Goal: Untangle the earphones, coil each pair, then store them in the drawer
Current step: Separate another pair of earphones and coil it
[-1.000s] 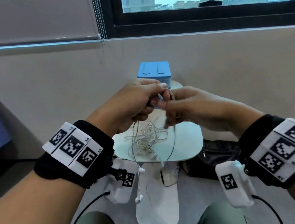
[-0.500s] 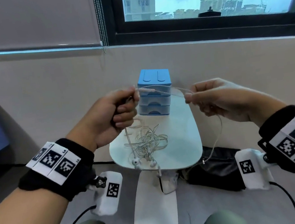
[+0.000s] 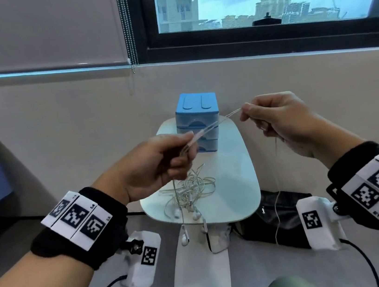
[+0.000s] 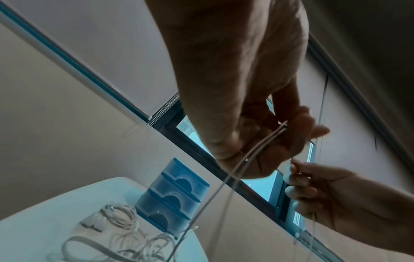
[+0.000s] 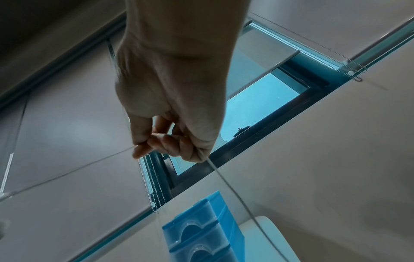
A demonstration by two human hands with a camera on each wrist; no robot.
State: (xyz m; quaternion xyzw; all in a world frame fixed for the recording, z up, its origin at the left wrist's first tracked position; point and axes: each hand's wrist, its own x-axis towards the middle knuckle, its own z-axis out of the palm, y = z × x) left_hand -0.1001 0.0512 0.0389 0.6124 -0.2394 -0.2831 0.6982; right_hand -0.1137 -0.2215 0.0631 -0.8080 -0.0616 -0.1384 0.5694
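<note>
Your left hand (image 3: 159,162) and right hand (image 3: 280,121), pinched together a second ago, now draw one earphone cable (image 3: 208,127) taut, apart above the tangle (image 3: 190,192) on the worktop (image 3: 238,185): separation is under way.

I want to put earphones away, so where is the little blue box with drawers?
In the head view, the blue drawer box stands at the far end of the small white table, behind the tangled earphones, between both raised hands.
</note>
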